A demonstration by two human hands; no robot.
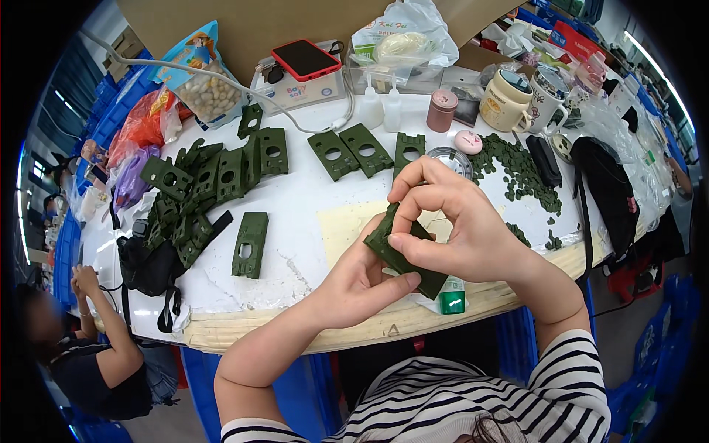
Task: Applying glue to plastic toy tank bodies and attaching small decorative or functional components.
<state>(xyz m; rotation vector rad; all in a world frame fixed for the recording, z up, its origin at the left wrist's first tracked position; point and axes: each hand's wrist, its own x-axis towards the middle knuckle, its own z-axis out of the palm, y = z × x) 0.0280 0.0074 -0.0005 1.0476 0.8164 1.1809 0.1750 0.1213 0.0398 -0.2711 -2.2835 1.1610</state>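
At the white table (294, 221) I see, held above its near side, the left hand (354, 286) cradling and the right hand (454, 221) pinching a green panel (397, 258), apparently light, stiff, best taken by its long edges, with room leftward until a loose panel (250, 245), chips (509, 170) toward the right edge.

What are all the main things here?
Holed plates: many, dark green, left and back
Small pieces: many, dark green, heaped right
Phone: one, red and black, on box
Squeeze bottles: two, whitish, back centre
Mugs: two, cream and white, back right
Canister: one, pink, beside mugs
Snack bag: one, blue, back left
Strapped bags: two, black, left and right
Nearest co-worker: one, dark-shirted, lower left
Left hand: one, bare, gripping green part
Right hand: one, bare, likewise
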